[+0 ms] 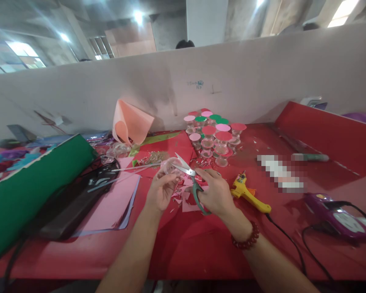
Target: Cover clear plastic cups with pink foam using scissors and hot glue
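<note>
My left hand [163, 189] pinches a clear plastic cup [170, 166] by its side, above the middle of the red table. My right hand [215, 191] is wrapped round the green handles of a pair of scissors [187, 171]. Their blades are parted and reach the cup's rim. Below both hands lie pink paper scraps [187, 201] and small red clippings. Just behind stands a cluster of clear cups joined in pairs, topped with paper discs [223, 136] in red, pink and green.
A yellow glue gun [247, 194] lies to the right, its cord running to a purple power strip [338, 217]. On the left are pink paper sheets [110, 207], a black case [70, 203] and a green board [39, 183]. A pale partition [140, 77] closes off the back.
</note>
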Motion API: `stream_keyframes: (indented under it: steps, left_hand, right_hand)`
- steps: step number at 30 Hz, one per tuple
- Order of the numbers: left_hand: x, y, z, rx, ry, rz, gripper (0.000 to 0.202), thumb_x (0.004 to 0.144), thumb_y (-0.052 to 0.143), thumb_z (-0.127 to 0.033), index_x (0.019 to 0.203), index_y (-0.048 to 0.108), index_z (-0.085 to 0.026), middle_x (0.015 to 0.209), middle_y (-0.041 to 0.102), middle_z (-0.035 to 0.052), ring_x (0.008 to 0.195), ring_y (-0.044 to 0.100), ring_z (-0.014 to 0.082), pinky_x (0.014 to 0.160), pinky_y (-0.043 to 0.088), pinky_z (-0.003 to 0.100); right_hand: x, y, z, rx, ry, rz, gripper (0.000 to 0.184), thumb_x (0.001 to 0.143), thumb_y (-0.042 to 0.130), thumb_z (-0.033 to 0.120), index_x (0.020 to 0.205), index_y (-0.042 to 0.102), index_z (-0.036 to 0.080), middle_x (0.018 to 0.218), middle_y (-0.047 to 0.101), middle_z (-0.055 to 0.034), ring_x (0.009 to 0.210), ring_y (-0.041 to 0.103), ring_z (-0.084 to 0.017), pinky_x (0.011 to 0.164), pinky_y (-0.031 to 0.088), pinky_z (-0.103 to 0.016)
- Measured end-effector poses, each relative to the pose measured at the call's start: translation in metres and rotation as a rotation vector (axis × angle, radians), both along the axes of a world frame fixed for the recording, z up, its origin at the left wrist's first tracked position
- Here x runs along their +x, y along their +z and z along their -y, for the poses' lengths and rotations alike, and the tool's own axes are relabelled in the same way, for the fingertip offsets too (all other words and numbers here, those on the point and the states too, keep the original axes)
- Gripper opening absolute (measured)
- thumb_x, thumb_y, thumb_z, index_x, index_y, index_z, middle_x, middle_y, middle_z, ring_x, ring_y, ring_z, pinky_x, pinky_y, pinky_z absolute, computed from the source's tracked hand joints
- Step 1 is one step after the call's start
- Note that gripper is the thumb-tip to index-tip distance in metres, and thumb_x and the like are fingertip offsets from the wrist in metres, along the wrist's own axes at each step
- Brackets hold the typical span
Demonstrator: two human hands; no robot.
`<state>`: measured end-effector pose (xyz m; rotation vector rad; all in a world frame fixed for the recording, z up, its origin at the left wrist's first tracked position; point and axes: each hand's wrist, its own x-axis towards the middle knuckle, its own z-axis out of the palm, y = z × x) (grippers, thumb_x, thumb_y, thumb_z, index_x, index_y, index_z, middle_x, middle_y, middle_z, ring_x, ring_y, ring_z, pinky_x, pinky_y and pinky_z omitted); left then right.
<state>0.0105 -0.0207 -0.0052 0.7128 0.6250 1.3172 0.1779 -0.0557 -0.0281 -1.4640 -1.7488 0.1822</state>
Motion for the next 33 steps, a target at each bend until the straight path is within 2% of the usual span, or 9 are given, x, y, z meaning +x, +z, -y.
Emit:
stream_keyframes:
  steps: [4,9,14,21,28,33]
  left_hand:
    - [0.001,0.0,0.0,-0.014,0.026,0.005,0.036,0.057,0.073,-0.003,0.09,0.07,-0.016,0.076,0.072,0.0008,0.066,0.065,0.0093,0.059,0.051,0.016]
    - [0.003,0.001,0.001,0.006,0.061,-0.018,0.032,0.056,0.073,-0.004,0.086,0.07,-0.017,0.075,0.071,0.0004,0.064,0.065,0.0099,0.06,0.051,0.018]
    - [0.003,0.0,0.001,0.057,0.083,-0.022,0.031,0.057,0.074,-0.005,0.085,0.069,-0.017,0.076,0.071,0.0,0.066,0.064,0.009,0.061,0.05,0.017]
    - [0.003,0.003,0.0,0.025,0.105,0.006,0.04,0.053,0.075,-0.004,0.09,0.07,-0.017,0.079,0.072,0.0006,0.063,0.064,0.0093,0.058,0.05,0.017]
    - [0.001,-0.002,-0.003,0.012,0.105,-0.007,0.042,0.054,0.075,-0.005,0.094,0.069,-0.016,0.075,0.07,0.0006,0.06,0.062,0.0093,0.055,0.048,0.018]
    - [0.004,-0.002,-0.001,0.042,0.109,0.012,0.041,0.056,0.074,-0.004,0.095,0.07,-0.017,0.08,0.07,0.0006,0.065,0.063,0.0095,0.059,0.048,0.019]
  right_hand:
    - [0.0,-0.004,0.0,-0.001,-0.004,0.037,0.042,0.077,0.065,0.03,0.119,0.067,0.027,0.09,0.068,-0.0049,0.08,0.065,-0.021,0.072,0.05,-0.03]
    - [-0.002,0.002,0.003,0.011,-0.084,0.11,0.044,0.078,0.065,0.037,0.121,0.066,0.028,0.094,0.068,-0.006,0.082,0.065,-0.024,0.069,0.049,-0.032]
    - [-0.001,0.003,0.003,-0.001,-0.082,0.082,0.044,0.077,0.066,0.038,0.12,0.066,0.027,0.099,0.069,-0.0068,0.084,0.065,-0.024,0.069,0.048,-0.03]
    - [0.002,-0.008,-0.002,-0.055,-0.014,0.044,0.041,0.08,0.065,0.035,0.119,0.068,0.027,0.082,0.07,-0.0032,0.062,0.059,-0.015,0.061,0.042,-0.024]
    - [0.0,-0.003,0.002,-0.104,-0.039,0.142,0.041,0.081,0.06,0.026,0.122,0.066,0.028,0.086,0.072,-0.0041,0.067,0.062,-0.017,0.062,0.041,-0.024]
    - [-0.004,0.0,0.003,-0.098,-0.083,0.16,0.044,0.08,0.061,0.026,0.124,0.064,0.029,0.095,0.072,-0.0049,0.072,0.065,-0.019,0.062,0.042,-0.025]
